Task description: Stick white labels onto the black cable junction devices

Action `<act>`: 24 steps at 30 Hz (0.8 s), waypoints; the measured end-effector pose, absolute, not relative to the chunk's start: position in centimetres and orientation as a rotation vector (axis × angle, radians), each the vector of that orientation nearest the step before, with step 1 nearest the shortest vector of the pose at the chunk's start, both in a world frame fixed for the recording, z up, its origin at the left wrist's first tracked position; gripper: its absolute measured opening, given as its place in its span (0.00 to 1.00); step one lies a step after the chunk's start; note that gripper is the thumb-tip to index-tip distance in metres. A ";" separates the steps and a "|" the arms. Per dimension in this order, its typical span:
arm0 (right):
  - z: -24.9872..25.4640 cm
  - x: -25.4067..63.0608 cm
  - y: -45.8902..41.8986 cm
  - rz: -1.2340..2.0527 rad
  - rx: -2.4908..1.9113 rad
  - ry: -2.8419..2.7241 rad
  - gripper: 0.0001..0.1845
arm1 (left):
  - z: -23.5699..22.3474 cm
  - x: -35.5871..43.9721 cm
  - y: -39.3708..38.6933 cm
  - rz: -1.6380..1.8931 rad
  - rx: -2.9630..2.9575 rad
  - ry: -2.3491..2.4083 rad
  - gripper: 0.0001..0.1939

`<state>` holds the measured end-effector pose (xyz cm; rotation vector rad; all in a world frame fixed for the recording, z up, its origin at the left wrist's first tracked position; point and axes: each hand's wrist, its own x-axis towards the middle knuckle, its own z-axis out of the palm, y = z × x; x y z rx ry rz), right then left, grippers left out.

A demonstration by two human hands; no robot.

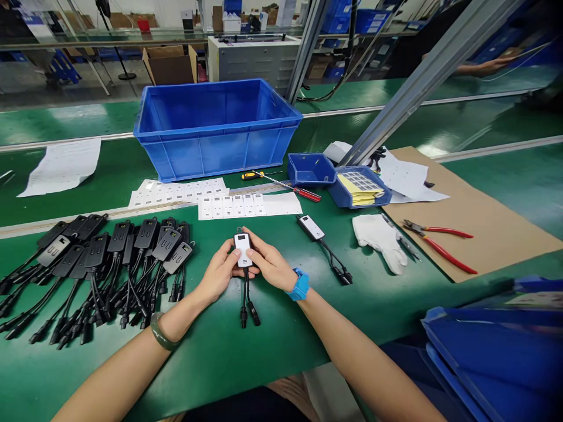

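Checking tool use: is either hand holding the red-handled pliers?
No, the pliers lie on the cardboard sheet; the left hand and right hand hold a small black module.

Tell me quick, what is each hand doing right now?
Left hand: closed on the left side of a small black cabled module with a white label.
Right hand: closed on the same module's right side.
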<state>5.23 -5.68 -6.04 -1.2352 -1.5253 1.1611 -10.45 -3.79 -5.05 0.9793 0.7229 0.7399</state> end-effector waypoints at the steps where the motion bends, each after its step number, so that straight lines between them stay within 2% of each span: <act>1: -6.3 5.1 -5.7 1.129 -1.247 -1.533 0.28 | -5.3 -10.5 -3.8 0.739 1.043 0.755 0.22; 6: -6.3 4.2 -5.8 0.920 -1.299 -1.628 0.27 | -5.8 -10.5 -3.9 0.747 1.161 0.863 0.24; 11: -4.3 4.2 -6.3 0.510 -1.456 -1.906 0.35 | -4.2 -10.1 -3.9 0.772 1.014 0.765 0.32; 13: -3.6 5.4 -6.5 0.397 -1.588 -1.982 0.33 | -3.5 -10.2 -3.2 0.652 1.283 0.794 0.32; 17: -3.2 9.5 -6.7 0.173 -2.051 -2.032 0.30 | -3.1 -10.4 -0.5 0.512 2.285 1.101 0.25; 20: -3.4 12.4 -5.9 -0.047 -2.307 -1.953 0.28 | -3.8 -10.1 1.0 0.295 2.689 1.388 0.27; 24: -3.4 14.3 -2.2 0.049 -2.152 -1.834 0.28 | -4.4 -9.4 0.9 0.154 2.815 1.548 0.28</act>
